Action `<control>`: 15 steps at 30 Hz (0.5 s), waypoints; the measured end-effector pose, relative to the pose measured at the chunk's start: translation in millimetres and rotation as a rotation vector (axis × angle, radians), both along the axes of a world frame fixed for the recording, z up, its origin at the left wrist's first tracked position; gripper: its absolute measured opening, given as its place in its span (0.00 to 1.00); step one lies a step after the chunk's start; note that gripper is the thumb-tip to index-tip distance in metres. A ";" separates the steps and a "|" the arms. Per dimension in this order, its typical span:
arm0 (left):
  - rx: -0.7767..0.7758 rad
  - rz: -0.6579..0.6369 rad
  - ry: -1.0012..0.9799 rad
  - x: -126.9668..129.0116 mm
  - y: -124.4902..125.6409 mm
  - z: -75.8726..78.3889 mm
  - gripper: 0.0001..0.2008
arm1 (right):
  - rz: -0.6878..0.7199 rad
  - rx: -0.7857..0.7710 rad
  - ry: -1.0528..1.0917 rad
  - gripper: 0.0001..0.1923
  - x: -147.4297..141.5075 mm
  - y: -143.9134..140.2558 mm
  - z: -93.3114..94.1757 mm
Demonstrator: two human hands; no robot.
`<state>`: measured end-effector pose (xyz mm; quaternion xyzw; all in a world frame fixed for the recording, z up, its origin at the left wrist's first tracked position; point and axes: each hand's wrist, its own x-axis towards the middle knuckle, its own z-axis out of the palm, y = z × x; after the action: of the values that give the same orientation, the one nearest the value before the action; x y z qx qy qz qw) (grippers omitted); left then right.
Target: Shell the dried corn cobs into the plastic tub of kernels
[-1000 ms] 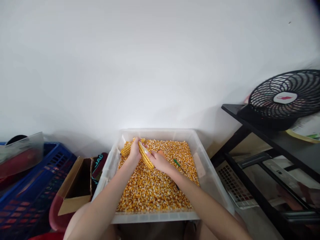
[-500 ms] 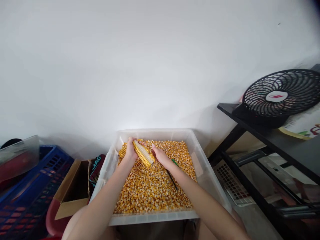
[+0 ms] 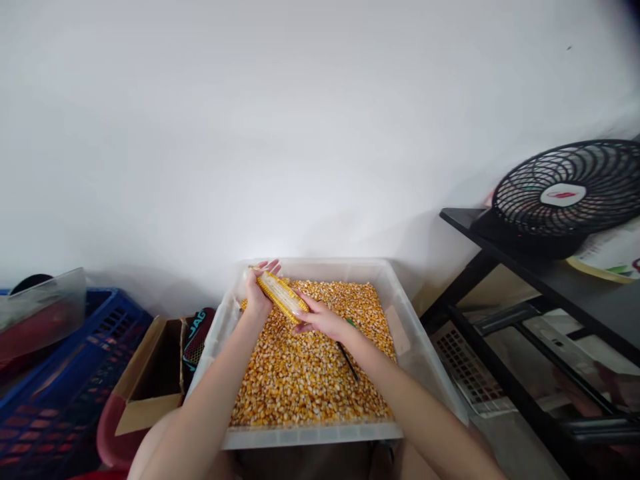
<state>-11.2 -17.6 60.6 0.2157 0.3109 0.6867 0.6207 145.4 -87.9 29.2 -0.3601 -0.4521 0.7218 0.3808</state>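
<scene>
- Just above the kernels (image 3: pixel 300 380), the cob (image 3: pixel 281 295) slants between both hands, its pale stripped side up.
- Left hand (image 3: pixel 256 288) holds the far end against its palm, fingers stretched out beyond.
- Right hand (image 3: pixel 321 320) pinches the near end.
- Below, kernels cover the floor of the bin (image 3: pixel 310 437); a dark stick (image 3: pixel 349 362) lies on them.
- Leftward: box (image 3: pixel 150 411), blue crate (image 3: pixel 107 300).
- Rightward: fan (image 3: pixel 563 195) on a black rack (image 3: pixel 500 250).
- Behind: white wall (image 3: pixel 300 133).

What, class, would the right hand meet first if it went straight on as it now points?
The cob, whose near end the right hand holds; beyond that, the left hand seems to lie roughly in line, though depth is unclear.
</scene>
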 end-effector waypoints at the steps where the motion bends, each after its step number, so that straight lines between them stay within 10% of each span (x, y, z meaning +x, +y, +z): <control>1: -0.044 0.032 -0.017 -1.2 2.4 -1.6 0.10 | 0.013 0.000 0.044 0.36 3.4 1.3 2.2; 8: -0.213 0.044 -0.234 -3.3 6.4 -5.5 0.13 | -0.273 -0.095 0.192 0.20 3.2 11.7 6.9; 15: -0.152 -0.746 0.039 7.8 -14.1 6.4 0.14 | -0.872 -0.059 0.194 0.16 22.9 29.4 -2.3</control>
<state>-3.4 -31.8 67.0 0.2804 0.2731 0.3841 0.8362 168.3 -58.5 26.9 -0.4583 -0.1995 0.5369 0.6796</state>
